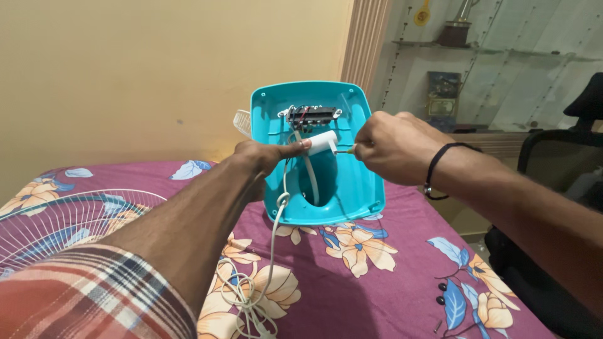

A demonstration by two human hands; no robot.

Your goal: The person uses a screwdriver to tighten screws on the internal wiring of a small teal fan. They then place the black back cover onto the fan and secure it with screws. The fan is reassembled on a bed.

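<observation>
- Nearest the lens: your left forearm in a plaid sleeve, reaching out over the bed with its purple floral sheet.
- White wire fan guard lies flat on the bed at far left, apart from the work; judged as already removed.
- Turquoise fan base cover stands propped on its lower edge on the bed, hollow inside facing you. Black switch block with wires sits near its top, still mounted.
- White power cord runs out of the cover, knotted at the lower rim, and coils loosely on the sheet.
- Your left hand steadies the cover's left edge, thumb pressed on the white cylindrical capacitor.
- Your right hand is closed in a fist around a slim tool, likely a screwdriver, tip at the capacitor's end.
- Small black screws lie loose on the sheet at lower right: some fasteners look already out; capacitor work appears unfinished.
</observation>
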